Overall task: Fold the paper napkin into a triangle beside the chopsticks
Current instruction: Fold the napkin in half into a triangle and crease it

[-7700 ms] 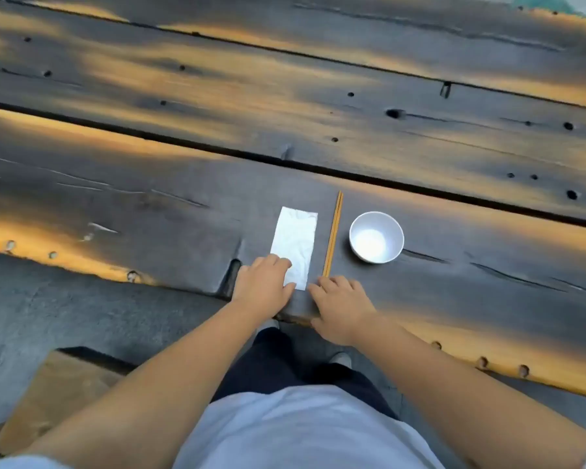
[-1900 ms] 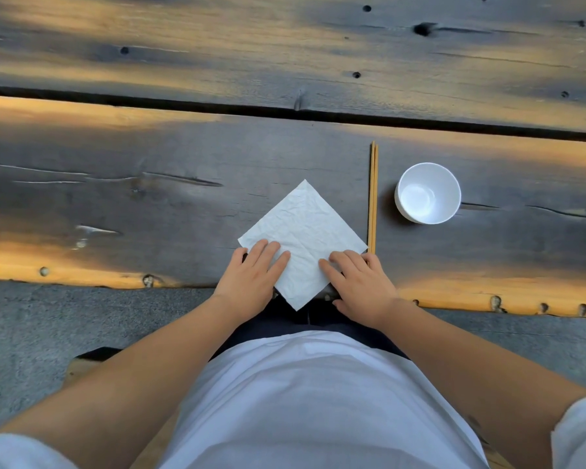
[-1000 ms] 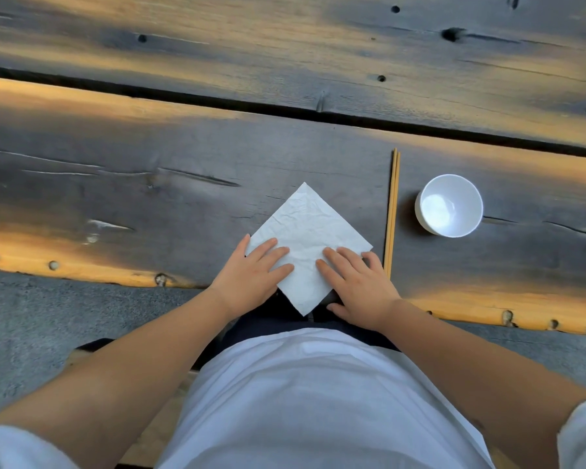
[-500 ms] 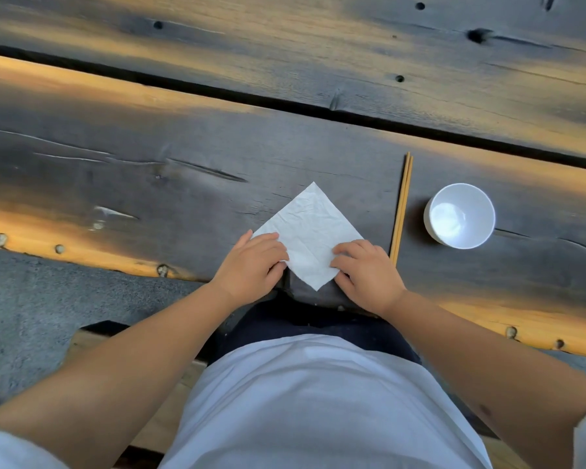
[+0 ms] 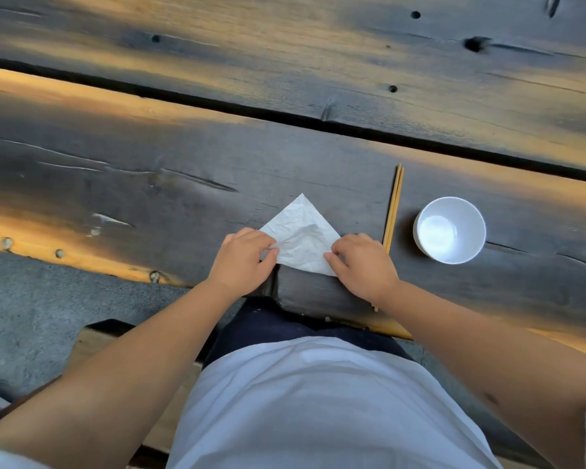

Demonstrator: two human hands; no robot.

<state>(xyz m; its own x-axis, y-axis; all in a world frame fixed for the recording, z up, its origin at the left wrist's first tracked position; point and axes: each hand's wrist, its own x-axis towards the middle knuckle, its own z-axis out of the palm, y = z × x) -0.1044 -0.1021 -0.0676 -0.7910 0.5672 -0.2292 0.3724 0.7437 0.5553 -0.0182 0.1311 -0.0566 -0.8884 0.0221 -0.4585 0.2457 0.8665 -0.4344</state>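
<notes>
The white paper napkin lies on the dark wooden table as a triangle, its tip pointing away from me and its long edge toward me. My left hand pinches the napkin's left corner. My right hand pinches its right corner. The near flap looks slightly puffed up in the middle. A pair of wooden chopsticks lies just right of the napkin, running away from me, with its near part hidden under my right hand and wrist.
A small white bowl stands right of the chopsticks. The table's near edge is uneven with a notch by my left hand. A dark gap splits the planks farther back. Grey floor lies to the lower left.
The napkin went from a narrow strip to an open diamond, and its near corner has now been folded up and away. Both hands moved from its near edges to its side corners.
</notes>
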